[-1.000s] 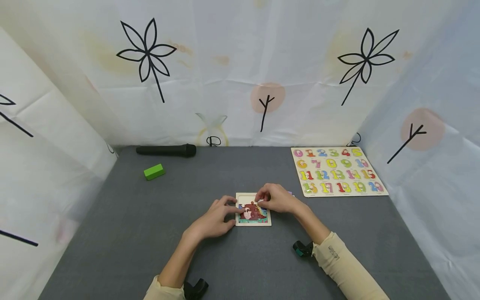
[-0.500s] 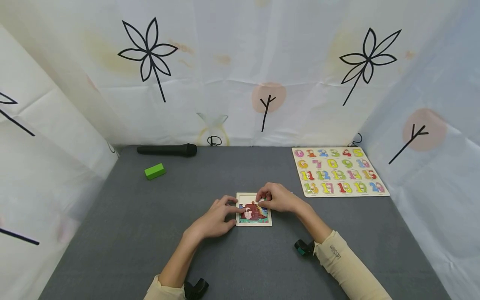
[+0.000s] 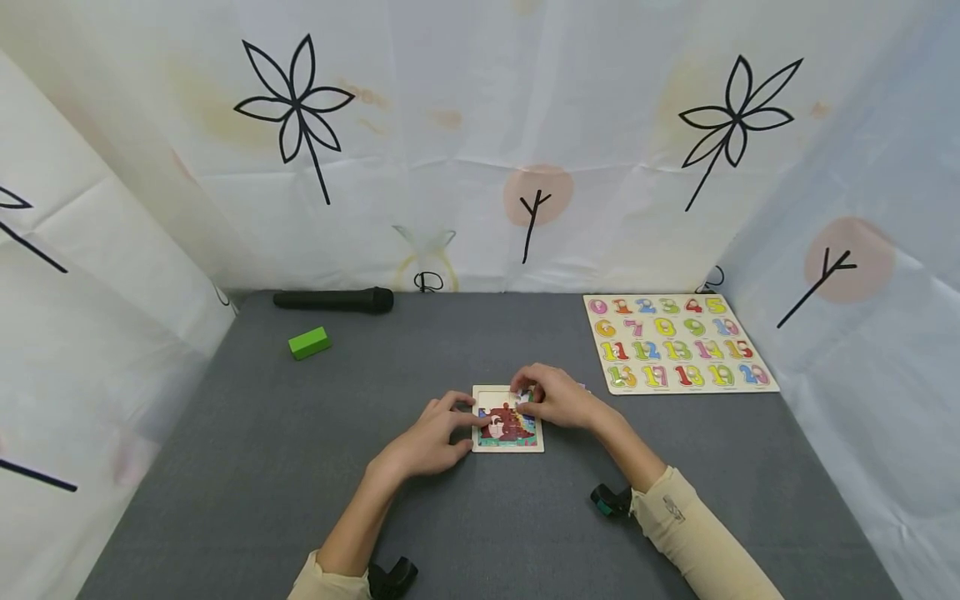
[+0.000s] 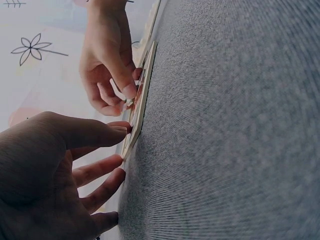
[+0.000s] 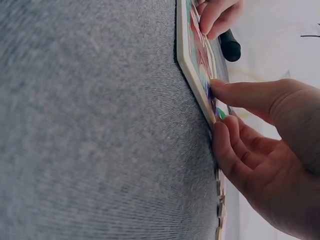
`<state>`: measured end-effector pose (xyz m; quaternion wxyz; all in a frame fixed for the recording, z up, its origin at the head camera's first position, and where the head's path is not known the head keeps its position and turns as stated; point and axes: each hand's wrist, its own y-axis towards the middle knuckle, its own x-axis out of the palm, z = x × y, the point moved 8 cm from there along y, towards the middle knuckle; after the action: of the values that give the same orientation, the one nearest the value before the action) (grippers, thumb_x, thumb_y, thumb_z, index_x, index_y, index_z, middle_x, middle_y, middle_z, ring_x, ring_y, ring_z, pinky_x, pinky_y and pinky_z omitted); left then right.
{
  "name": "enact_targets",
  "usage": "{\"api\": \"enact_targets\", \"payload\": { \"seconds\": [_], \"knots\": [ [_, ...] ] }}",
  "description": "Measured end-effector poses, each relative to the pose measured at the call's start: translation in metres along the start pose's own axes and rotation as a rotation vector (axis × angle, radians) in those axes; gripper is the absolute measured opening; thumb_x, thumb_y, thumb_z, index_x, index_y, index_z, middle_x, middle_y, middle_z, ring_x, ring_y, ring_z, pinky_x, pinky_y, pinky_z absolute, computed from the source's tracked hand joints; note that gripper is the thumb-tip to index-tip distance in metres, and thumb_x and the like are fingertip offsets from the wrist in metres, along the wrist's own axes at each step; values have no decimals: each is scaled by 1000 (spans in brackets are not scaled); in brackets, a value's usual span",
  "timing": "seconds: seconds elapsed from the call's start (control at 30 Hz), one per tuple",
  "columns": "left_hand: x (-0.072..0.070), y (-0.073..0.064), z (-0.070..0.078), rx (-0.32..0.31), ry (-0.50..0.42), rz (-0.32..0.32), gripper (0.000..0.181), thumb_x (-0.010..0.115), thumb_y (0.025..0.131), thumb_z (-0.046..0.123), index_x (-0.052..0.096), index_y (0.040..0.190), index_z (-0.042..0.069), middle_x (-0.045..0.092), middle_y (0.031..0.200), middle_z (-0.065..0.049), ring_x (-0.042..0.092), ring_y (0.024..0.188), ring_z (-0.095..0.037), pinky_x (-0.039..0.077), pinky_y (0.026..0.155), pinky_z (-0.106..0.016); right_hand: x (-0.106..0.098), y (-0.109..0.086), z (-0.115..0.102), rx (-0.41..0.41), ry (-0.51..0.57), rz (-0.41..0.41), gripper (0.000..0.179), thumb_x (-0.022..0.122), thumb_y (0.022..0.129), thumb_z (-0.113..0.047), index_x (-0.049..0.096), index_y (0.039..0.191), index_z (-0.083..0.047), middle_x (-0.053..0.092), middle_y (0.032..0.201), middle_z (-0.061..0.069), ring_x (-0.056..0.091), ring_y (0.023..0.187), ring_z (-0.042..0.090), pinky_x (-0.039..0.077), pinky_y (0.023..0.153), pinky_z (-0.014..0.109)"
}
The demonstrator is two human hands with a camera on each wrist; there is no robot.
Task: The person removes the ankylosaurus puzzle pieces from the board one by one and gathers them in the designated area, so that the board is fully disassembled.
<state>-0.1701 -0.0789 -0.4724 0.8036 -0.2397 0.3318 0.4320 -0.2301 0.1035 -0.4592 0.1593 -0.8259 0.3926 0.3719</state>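
Note:
A small jigsaw puzzle in a pale wooden frame [image 3: 491,389] lies flat on the grey table, with a reddish-brown picture filling its lower part. My left hand [image 3: 429,437] rests at its left side, fingers spread, touching the frame and the picture. At the upper right of the frame, my right hand [image 3: 558,397] pinches a puzzle piece [image 3: 523,400] between thumb and fingers. In the right wrist view that piece [image 5: 221,113] shows green and purple, mostly covered by the fingers. The left wrist view shows the puzzle [image 4: 143,95] nearly edge-on.
A bit of purple [image 3: 582,386] shows behind the right hand. A number board [image 3: 678,343] lies at the back right. At the back left are a green block [image 3: 309,342] and a black microphone [image 3: 332,301]. Printed white cloth [image 3: 450,125] walls the table.
The right fingers have shifted slightly at the upper right of the puzzle, and more of the pinched piece shows. My left hand stays in place.

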Motion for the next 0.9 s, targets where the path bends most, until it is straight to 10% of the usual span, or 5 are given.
{"api": "enact_targets", "payload": {
  "seconds": [0.9],
  "knots": [
    [0,0,1,-3,1,5,37,69,102,6,77,137,13,53,158,-17,49,138,-42,44,113,-65,-36,-34,27,53,228,190,9,72,104,-11,75,112,-7,74,98,8,62,85,10,51,74,24]
  ]
}}
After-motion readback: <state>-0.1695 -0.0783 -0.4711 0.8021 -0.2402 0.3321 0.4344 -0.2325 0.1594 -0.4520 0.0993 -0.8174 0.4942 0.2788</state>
